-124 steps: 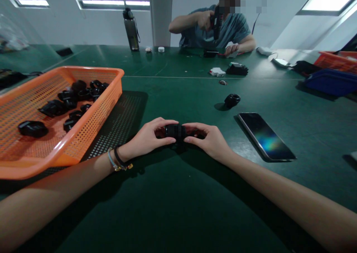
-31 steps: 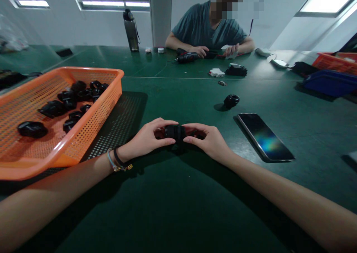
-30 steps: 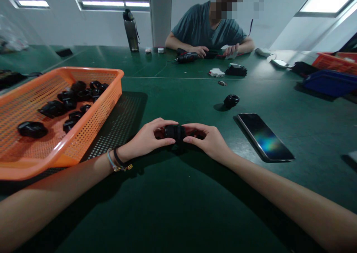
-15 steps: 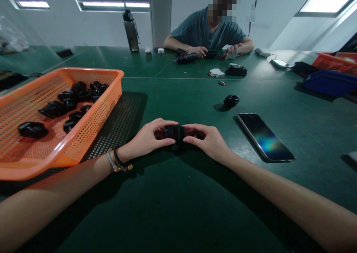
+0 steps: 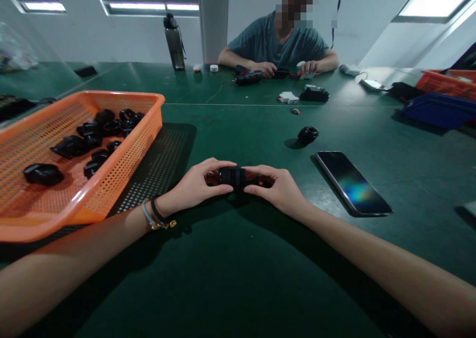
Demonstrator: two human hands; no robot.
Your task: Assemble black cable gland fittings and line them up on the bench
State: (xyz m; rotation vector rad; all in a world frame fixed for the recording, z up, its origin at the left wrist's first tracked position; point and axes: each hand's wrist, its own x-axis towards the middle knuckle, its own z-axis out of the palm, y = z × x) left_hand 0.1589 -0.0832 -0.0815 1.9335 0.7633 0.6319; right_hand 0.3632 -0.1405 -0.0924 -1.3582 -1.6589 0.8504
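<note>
A black ribbed cylindrical fitting lies sideways between my two hands, just over the green table. My left hand pinches its left end between thumb and fingers. On the opposite end, the thumb and fingers of my right hand close round it. Part of the fitting is hidden by my fingertips. A similar black fitting rests by itself farther back on the right. To the left, an orange perforated basket holds several black fittings.
Right of my hand lies a smartphone. Across the table a person sits with both hands by a power drill. A dark bottle stands at the back. A blue bin is at far right.
Almost nothing differs. Both hands keep hold of the fitting in the same place, and the view has shifted very slightly.
</note>
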